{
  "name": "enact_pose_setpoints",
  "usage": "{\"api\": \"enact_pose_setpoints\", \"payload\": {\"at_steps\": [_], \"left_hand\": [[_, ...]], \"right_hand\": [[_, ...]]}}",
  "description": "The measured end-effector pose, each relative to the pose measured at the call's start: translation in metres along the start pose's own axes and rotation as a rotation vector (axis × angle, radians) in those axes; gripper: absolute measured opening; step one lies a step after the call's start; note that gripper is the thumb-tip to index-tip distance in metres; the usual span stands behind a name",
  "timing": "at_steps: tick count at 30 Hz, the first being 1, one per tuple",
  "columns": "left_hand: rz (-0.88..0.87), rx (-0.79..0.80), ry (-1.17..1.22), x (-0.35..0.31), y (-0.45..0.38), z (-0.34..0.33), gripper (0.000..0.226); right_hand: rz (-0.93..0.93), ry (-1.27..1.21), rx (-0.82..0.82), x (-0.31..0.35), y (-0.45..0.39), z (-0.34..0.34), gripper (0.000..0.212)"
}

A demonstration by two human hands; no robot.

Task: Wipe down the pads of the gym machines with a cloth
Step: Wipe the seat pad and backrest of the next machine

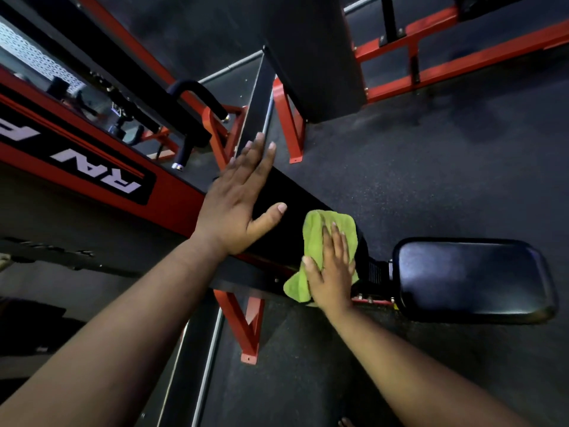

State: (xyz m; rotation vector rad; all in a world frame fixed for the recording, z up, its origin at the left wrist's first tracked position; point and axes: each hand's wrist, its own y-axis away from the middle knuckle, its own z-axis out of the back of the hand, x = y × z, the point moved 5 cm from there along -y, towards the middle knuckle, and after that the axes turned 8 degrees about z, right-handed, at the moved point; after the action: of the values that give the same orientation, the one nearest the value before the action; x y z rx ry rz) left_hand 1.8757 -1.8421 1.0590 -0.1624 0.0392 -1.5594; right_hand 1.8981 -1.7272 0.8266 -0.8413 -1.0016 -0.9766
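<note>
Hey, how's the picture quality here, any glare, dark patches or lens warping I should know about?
Head view: dim overall; the long black pad under the left hand is nearly featureless black; soft sheen on the seat pad; wide-angle bending curves the red frame; the green cloth under the right hand stays sharp and bright.

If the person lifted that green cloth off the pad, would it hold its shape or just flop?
Probably flop: the green cloth already lies crumpled and folded under the right hand, one corner drooping over the edge of the black back pad. It looks thin, so likely light. Its nappy surface should grip rather than slip.
</note>
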Motion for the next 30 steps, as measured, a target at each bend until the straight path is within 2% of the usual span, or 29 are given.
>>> {"api": "enact_pose_setpoints", "payload": {"at_steps": [1, 4, 6, 10, 15, 17, 20, 23, 26, 30], "left_hand": [[0.000, -0.013, 0.046, 0.001, 0.000, 0.001, 0.086], [-0.007, -0.074, 0.156, 0.006, -0.002, 0.003, 0.089], [0.038, -0.121, 0.234, 0.008, -0.002, 0.003, 0.089], [0.224, -0.232, 0.619, 0.026, -0.003, 0.005, 0.089], [0.365, -0.315, 0.986, 0.041, 0.004, 0.002, 0.084], [0.419, -0.298, 1.113, 0.051, 0.010, -0.005, 0.081], [0.482, -0.194, 1.151, 0.061, 0.016, -0.013, 0.075], [0.562, -0.172, 1.147, 0.057, 0.026, -0.003, 0.092], [0.564, -0.213, 1.216, 0.056, 0.039, -0.001, 0.099], [0.680, -0.126, 1.230, 0.056, 0.062, -0.015, 0.098]], "right_hand": [[-0.008, -0.013, -0.008, 0.027, -0.005, 0.001, 0.083], [0.128, -0.076, 0.046, 0.116, -0.034, 0.004, 0.071], [0.174, -0.085, 0.076, 0.142, -0.063, 0.014, 0.065], [0.152, -0.076, 0.208, 0.162, -0.110, 0.020, 0.053], [0.332, 0.039, 0.143, 0.178, -0.064, 0.024, 0.056], [0.363, 0.071, 0.168, 0.168, -0.059, 0.022, 0.059], [0.281, 0.108, 0.227, 0.174, -0.112, 0.017, 0.070], [0.164, 0.135, 0.251, 0.187, -0.146, 0.019, 0.071], [0.308, 0.220, 0.237, 0.185, -0.101, 0.022, 0.071], [0.583, 0.484, 0.227, 0.179, -0.020, 0.018, 0.063]]}}
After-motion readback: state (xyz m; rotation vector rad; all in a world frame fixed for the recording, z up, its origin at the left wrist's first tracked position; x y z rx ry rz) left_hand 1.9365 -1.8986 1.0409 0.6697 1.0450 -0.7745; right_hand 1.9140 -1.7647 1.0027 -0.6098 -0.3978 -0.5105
